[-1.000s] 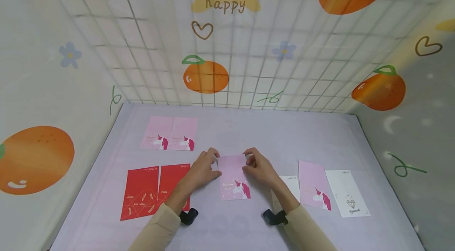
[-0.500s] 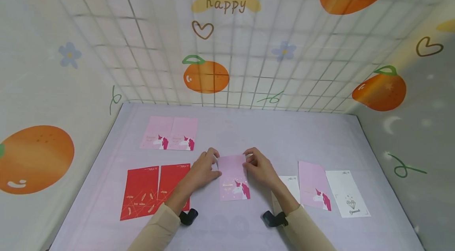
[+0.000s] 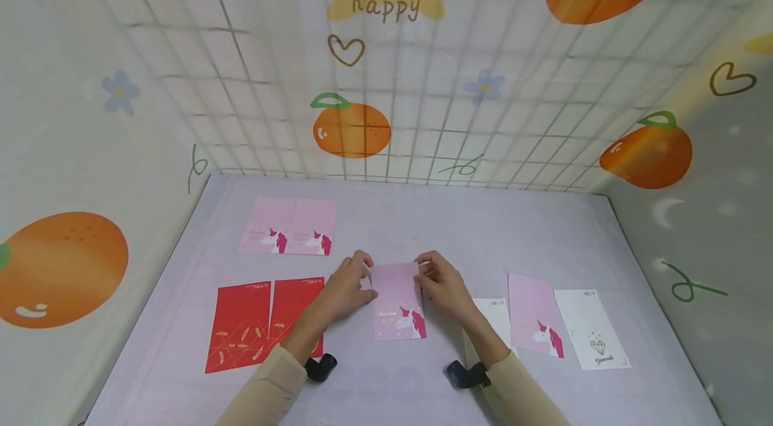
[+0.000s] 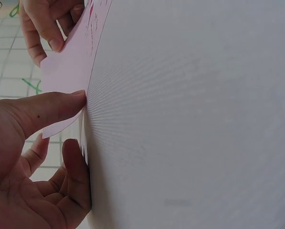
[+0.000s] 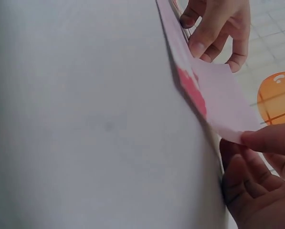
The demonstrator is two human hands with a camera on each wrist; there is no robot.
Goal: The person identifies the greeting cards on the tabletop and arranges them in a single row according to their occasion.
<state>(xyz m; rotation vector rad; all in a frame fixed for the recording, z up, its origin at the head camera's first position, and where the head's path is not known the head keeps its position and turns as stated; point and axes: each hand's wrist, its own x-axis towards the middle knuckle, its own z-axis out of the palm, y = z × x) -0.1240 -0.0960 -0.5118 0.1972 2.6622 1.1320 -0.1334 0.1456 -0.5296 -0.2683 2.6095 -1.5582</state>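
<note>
A pink card with a white and magenta unicorn lies upright to the viewer in the middle of the table. My left hand holds its left edge, thumb on the near part and index finger at the far corner. On the opposite side my right hand pinches the right edge, its thumb over the card's face. Both wrist views show the card's far part curving up off the table, while the unicorn end stays low. The other fingers of each hand curl near the tabletop.
Two red cards lie to the left, one partly under the left forearm. Two more pink unicorn cards lie side by side at the back left. On the right are another pink card and two white cards, one partly hidden by the right forearm.
My right thumb has shifted slightly inward over the card's right edge. The left hand and the other cards look the same, apart from a slight camera shift.
</note>
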